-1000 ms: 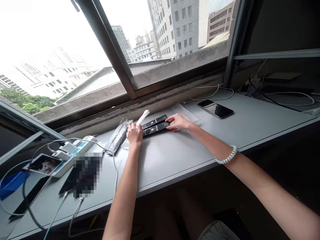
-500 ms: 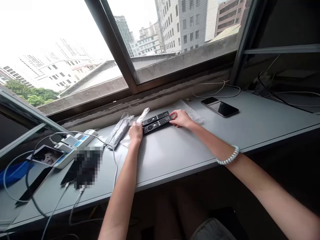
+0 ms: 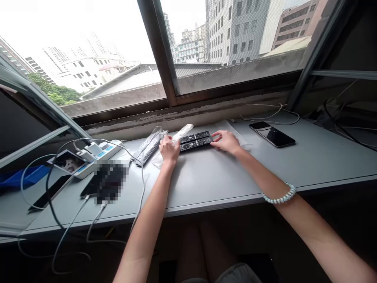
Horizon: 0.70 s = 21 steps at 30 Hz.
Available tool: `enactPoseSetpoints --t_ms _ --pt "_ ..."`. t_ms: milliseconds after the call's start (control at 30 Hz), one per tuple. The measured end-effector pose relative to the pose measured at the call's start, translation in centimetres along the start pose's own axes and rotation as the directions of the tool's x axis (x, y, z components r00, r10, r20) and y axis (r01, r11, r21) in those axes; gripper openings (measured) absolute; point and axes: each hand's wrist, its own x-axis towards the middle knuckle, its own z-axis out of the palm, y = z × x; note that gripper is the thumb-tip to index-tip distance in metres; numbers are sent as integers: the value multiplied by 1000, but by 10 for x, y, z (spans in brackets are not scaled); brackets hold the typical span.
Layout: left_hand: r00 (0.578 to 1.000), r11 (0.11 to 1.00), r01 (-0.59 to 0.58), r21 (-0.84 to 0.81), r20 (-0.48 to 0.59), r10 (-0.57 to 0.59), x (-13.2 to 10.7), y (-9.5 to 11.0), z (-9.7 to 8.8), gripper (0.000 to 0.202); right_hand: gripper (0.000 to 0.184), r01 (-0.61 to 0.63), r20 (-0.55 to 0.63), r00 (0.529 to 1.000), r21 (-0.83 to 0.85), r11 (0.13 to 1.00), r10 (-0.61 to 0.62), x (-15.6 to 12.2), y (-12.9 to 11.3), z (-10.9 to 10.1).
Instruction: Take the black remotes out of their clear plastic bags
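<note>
Two black remote controls lie side by side on the desk, a far one (image 3: 194, 137) and a near one (image 3: 196, 144), with their buttons up. My left hand (image 3: 169, 150) is curled round their left ends and covers those ends. At the right ends is my right hand (image 3: 227, 142), its thumb and forefinger apart, the fingertips at or very near the remotes. A clear plastic sleeve (image 3: 185, 133) sticks up behind my left hand. Left of that hand, another dark, long item in a clear bag (image 3: 149, 147) rests on the desk.
A black smartphone (image 3: 272, 134) lies at the right, near a white cable (image 3: 265, 119). On the left are a power strip (image 3: 101, 157) with chargers, a blurred-out dark device (image 3: 110, 181) and looping cables. A flat clear bag (image 3: 240, 137) is behind my right hand.
The camera view has shifted, so the desk appears further right. My right fingertips have eased slightly off the remotes' right ends. My left hand stays at the left ends.
</note>
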Motion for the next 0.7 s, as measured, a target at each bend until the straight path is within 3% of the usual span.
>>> enactPoseSetpoints --t_ms 100,200,333,400,467,567,700 --pt "992 992 -123 -38 -23 122 -8 10 -3 26 60 81 -61 995 70 994 -77 0 -3 -2" --pt "959 959 -282 -35 11 283 -13 17 -2 25 79 293 -156 952 226 929 -263 -2 -12 -5" --pt "875 883 -466 -57 120 469 -18 22 1 25 56 497 -206 866 250 831 -455 -10 -26 -9" --pt "830 843 -531 -83 151 537 -20 26 1 26 43 505 -171 861 186 843 -478 -14 -30 -8" --pt "807 821 -560 -112 151 571 -22 30 -1 26 39 465 -104 885 164 870 -454 -15 -30 -6" --pt "788 795 -591 -134 116 605 -21 32 -4 24 40 397 -4 914 221 891 -406 -13 -27 -4" --pt "795 793 -599 -111 38 606 -10 24 -11 25 34 397 -53 916 253 883 -397 -9 -27 -7"
